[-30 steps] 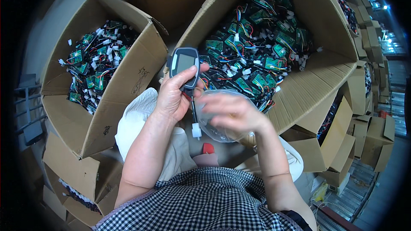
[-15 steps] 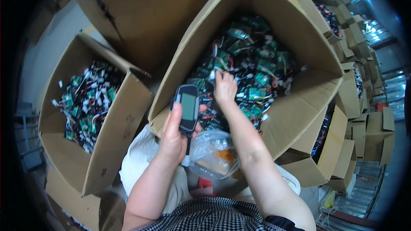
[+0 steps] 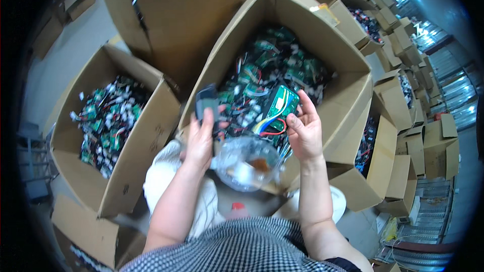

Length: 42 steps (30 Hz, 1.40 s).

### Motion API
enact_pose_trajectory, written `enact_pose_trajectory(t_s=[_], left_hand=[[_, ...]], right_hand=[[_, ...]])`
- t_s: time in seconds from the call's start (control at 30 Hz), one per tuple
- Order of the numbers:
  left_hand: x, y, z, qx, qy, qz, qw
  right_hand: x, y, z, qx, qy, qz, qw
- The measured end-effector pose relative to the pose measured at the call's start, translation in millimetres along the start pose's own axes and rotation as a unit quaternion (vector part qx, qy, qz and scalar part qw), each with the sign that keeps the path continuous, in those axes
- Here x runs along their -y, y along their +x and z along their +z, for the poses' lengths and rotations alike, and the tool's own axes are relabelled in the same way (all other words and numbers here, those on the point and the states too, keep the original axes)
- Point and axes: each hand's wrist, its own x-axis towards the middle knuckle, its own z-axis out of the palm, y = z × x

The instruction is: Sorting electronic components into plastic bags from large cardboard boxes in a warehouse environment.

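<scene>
My left hand (image 3: 200,143) is wrapped round a dark handheld device with a grey screen (image 3: 206,102); motion blurs it. In my right hand (image 3: 306,133) is a green circuit board (image 3: 279,103), pinched by its right edge between thumb and fingers. Yellow, blue, white and red wires loop across and below the board. Both hands hover over the near part of a large open carton (image 3: 345,90). Inside lies a heap of similar wired circuit boards (image 3: 285,50). Below and between my wrists sits a clear plastic bag (image 3: 247,168) with something orange-brown in it.
To the left stands a smaller open carton (image 3: 138,156) with more wired boards. A tall cardboard panel (image 3: 191,15) rises behind. More open cartons (image 3: 385,153) crowd the right side. Near my right forearm is a white round surface (image 3: 339,204).
My right hand has come up out of the heap and rightward, now with a circuit board in it. My left hand has shifted slightly left and up with the device. The view has tilted.
</scene>
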Motion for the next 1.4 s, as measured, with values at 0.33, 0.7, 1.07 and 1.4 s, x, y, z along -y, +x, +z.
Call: enact_pose_trajectory(t_s=[0.33, 0.7, 1.07, 1.4], left_hand=[[0.3, -67.0, -2.1, 0.268, -0.050, -0.164, 0.948], [-13.6, -95.6, -13.8, 0.209, 0.078, -0.198, 0.954], [-20.2, -80.9, -18.2, 0.094, 0.101, -0.112, 0.984], [-11.5, -76.1, -13.9, 0.090, 0.097, -0.122, 0.984]], right_hand=[[-41.8, -78.6, 29.9, 0.008, -0.522, -0.074, 0.850], [-40.6, -93.9, 27.1, 0.042, -0.164, 0.040, 0.985], [-154.0, -89.6, -82.1, -0.088, -0.690, 0.144, 0.704], [-131.4, -97.9, -102.6, -0.166, -0.533, 0.078, 0.826]])
